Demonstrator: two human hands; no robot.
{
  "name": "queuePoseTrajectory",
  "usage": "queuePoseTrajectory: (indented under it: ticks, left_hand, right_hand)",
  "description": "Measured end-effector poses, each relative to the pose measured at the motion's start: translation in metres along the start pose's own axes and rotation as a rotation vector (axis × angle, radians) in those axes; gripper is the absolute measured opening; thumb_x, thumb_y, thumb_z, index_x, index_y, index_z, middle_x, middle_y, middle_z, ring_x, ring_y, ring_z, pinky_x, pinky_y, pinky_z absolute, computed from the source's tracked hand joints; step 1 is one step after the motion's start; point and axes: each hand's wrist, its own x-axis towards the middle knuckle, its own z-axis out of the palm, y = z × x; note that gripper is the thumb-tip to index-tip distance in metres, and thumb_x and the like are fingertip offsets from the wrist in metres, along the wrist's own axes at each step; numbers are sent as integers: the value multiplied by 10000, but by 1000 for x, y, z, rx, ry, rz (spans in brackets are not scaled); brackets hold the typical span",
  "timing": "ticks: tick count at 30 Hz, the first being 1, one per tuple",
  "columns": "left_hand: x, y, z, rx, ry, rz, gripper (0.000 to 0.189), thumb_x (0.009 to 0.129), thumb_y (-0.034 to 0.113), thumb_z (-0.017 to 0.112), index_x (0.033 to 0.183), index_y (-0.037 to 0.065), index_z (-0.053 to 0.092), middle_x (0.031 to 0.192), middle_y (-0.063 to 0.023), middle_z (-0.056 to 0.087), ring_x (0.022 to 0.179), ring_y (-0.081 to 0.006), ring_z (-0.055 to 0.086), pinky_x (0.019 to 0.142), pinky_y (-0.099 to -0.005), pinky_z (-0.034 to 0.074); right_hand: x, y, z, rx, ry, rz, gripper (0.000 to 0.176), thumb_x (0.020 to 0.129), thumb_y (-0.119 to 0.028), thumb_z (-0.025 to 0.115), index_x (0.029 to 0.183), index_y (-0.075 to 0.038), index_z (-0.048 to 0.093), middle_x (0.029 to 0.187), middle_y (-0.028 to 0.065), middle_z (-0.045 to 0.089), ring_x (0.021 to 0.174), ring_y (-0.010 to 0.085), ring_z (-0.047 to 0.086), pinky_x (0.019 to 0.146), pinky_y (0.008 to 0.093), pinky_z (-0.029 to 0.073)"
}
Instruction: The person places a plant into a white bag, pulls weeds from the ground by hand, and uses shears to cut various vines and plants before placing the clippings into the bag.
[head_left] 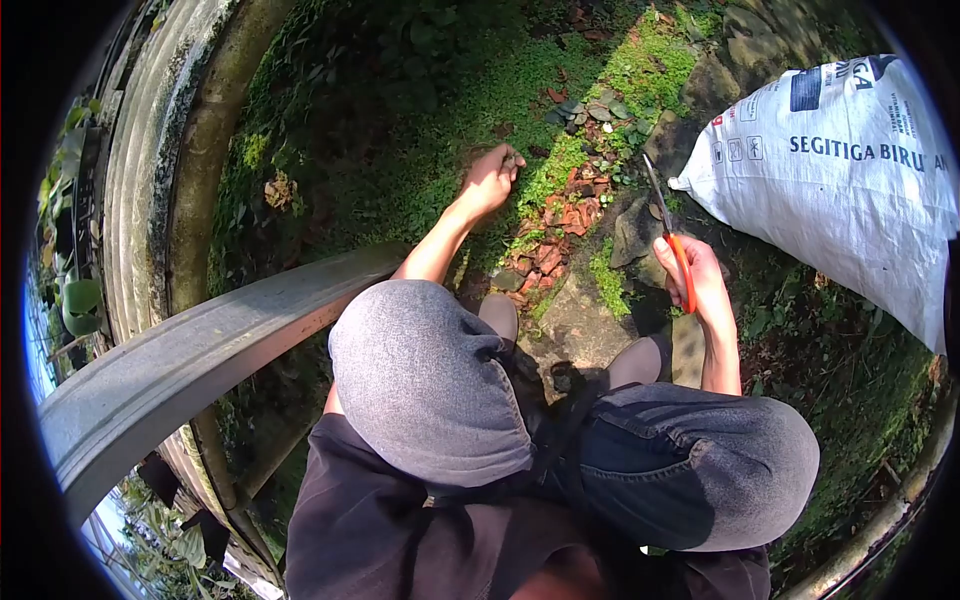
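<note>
In the head view my right hand (700, 283) is closed round the orange handles of a pair of scissors (682, 262). The blades point away from me and look almost closed. Low over the green ground plants (555, 165), my left hand (488, 183) has its fingers curled together. Something small may be pinched at its fingertips, but I cannot make out what. Reddish-brown broken pieces (572, 213) lie on the ground between my two hands.
A white woven sack (820, 170) printed "SEGITIGA BIRU" lies at the right, close to the scissors' tips. A grey beam (220, 345) crosses on the left beside ribbed, weathered columns (160, 170). Flat stones (580, 325) lie around my shoes.
</note>
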Motion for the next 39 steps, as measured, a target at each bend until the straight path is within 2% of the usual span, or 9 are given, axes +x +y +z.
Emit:
queuePoseTrajectory:
  ticks: [5, 9, 16, 20, 23, 27, 30, 36, 39]
  left_hand:
    - [-25, 18, 21, 424, 6, 212, 210, 913, 200, 624, 1032, 34, 573, 847, -182, 621, 823, -343, 622, 741, -461, 488]
    - [-22, -5, 27, 533, 50, 323, 220, 901, 211, 665, 991, 29, 580, 841, -204, 623, 821, -358, 629, 730, -461, 484]
    - [-15, 1, 11, 31, 185, -178, 316, 948, 286, 642, 935, -15, 543, 828, -212, 609, 775, -329, 594, 730, -441, 471]
    - [4, -27, 4, -249, 325, -20, 227, 967, 214, 578, 968, -12, 550, 903, -189, 637, 849, -246, 598, 793, -400, 472]
    - [10, -15, -6, -108, 351, -198, 143, 983, 134, 507, 996, 6, 570, 899, -116, 671, 898, -212, 613, 813, -350, 479]
    - [10, -6, -4, 118, 283, -155, 291, 964, 227, 460, 1125, 32, 604, 1058, -222, 692, 1032, -399, 651, 899, -463, 496]
    - [5, 31, 1, 435, 166, -312, 373, 893, 332, 641, 1105, 26, 619, 988, -235, 697, 961, -396, 672, 851, -474, 509]
    - [11, 19, 2, 331, 115, -274, 418, 865, 389, 698, 1058, 21, 649, 1004, -235, 693, 982, -395, 659, 839, -477, 502]
    - [11, 2, 0, 117, 165, -225, 360, 882, 342, 690, 1030, 16, 653, 944, -173, 711, 910, -300, 672, 837, -421, 493]
  right_hand:
    - [-1, 1, -1, 17, 15, -6, 471, 903, -514, 694, 768, -93, 532, 503, -78, 402, 381, 39, 391, 367, 225, 330]
    - [-3, 1, -1, -27, 5, -10, 447, 956, -471, 638, 746, -104, 494, 531, -83, 382, 395, 41, 390, 374, 216, 339]
    - [-3, 1, -1, 21, 22, -8, 469, 906, -501, 698, 754, -93, 523, 498, -73, 403, 380, 44, 392, 368, 231, 332]
    - [-2, -1, 0, 10, 9, -10, 467, 908, -496, 697, 747, -94, 522, 500, -74, 402, 383, 42, 388, 369, 230, 331]
    - [-3, -2, 2, 5, 9, -5, 469, 909, -496, 696, 741, -95, 520, 501, -74, 403, 385, 42, 388, 368, 230, 330]
    - [-2, -1, 2, -28, -7, -3, 448, 949, -470, 650, 726, -127, 469, 529, -90, 372, 395, 35, 393, 371, 208, 337]
    - [-1, 0, 3, -45, 9, 2, 449, 948, -469, 652, 724, -129, 465, 528, -90, 372, 391, 36, 393, 371, 208, 336]
    - [-3, -7, 3, -44, -7, 18, 452, 945, -478, 652, 727, -125, 472, 528, -86, 375, 392, 37, 396, 374, 209, 334]
    - [-2, -3, 1, -32, 15, 29, 454, 944, -478, 653, 724, -126, 470, 518, -84, 375, 389, 40, 395, 373, 211, 331]
